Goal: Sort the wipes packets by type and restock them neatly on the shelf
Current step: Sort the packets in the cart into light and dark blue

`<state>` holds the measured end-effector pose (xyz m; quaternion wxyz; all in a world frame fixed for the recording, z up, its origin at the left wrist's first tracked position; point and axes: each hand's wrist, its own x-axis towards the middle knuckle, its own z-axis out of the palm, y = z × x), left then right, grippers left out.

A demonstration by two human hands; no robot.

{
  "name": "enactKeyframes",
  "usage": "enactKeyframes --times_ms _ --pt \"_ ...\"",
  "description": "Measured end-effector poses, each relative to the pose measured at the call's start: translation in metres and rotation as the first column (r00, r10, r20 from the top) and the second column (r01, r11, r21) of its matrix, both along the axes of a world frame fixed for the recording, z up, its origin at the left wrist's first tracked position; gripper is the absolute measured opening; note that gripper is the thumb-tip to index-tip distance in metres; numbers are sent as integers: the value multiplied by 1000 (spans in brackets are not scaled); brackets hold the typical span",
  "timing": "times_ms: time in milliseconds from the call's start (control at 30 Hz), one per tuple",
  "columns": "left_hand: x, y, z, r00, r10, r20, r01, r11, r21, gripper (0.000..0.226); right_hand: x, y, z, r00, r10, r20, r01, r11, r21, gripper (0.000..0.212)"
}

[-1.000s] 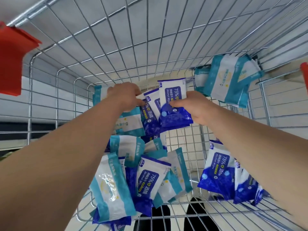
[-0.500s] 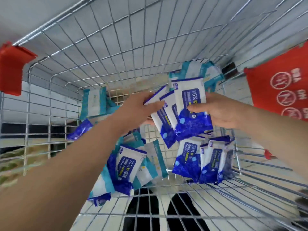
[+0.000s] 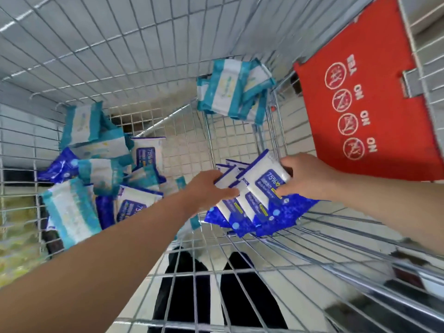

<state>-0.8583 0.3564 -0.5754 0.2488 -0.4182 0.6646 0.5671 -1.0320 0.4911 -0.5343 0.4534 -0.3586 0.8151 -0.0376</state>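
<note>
At nine o'clock in the silver wire trolley [image 3: 120, 44], a mixed heap of teal and blue wipes packets [image 3: 96, 179]. The left hand [image 3: 206, 188] grips a fan of blue-and-white alcohol wipes packets [image 3: 257, 200] (overlapping); the right hand [image 3: 306, 179] pinches its three o'clock edge.

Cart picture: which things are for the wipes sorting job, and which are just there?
For the job: blue packets held by left hand and right hand; teal packets; mixed pile; wire cart.
Just there: red sign flap; dark shapes under the cart.
</note>
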Motion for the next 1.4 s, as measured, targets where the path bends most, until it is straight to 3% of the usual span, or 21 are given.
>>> enactKeyframes --times_ms 100,233,367,433,567,700,833,933,1033,1100,1167,1233,1267,1400 --pt "-3 5 0 997 -69 22 70 997 -34 36 7 8 -4 969 231 -81 -226 972 69 32" --pt "-5 4 0 993 -117 30 116 993 33 41 12 13 -7 955 264 -134 -253 963 95 53" --pt "-2 -6 1 1000 -30 3 29 993 111 33 10 10 -8 958 237 -161 -234 972 35 81" --pt "0 -5 2 1000 -25 -1 25 991 133 30 9 12 -8 936 312 -164 -312 950 31 93" --pt "-1 2 7 999 -51 -8 52 994 100 17 8 9 -5 892 420 -169 -404 907 122 83" --pt "2 -22 21 991 -112 -68 105 990 -90 33 9 -23 9 853 478 -209 -442 875 196 70" --pt "18 -77 45 990 -92 -106 53 946 -320 28 24 -79 24 919 358 -166 -352 934 62 65" --pt "42 -133 51 997 38 -73 -70 855 -514 23 47 -128 26 963 256 -86 -265 957 -117 53" --pt "76 -188 46 973 229 6 -169 736 -655 33 73 -177 17 984 175 38 -164 966 -200 33" --pt "92 -214 42 958 267 101 -128 716 -686 44 90 -206 6 989 109 100 -83 970 -229 12" --pt "98 -229 37 952 264 154 -100 744 -661 49 107 -230 -6 985 58 165 -16 968 -249 26" --pt "101 -237 27 940 294 172 -139 793 -593 51 122 -245 -22 973 -14 230 74 964 -257 8" --pt "102 -241 21 934 316 167 -173 809 -562 50 128 -252 -30 965 -29 261 95 965 -243 24" --pt "111 -249 0 926 343 160 -200 802 -562 60 150 -272 -58 968 -55 245 102 977 -187 37"
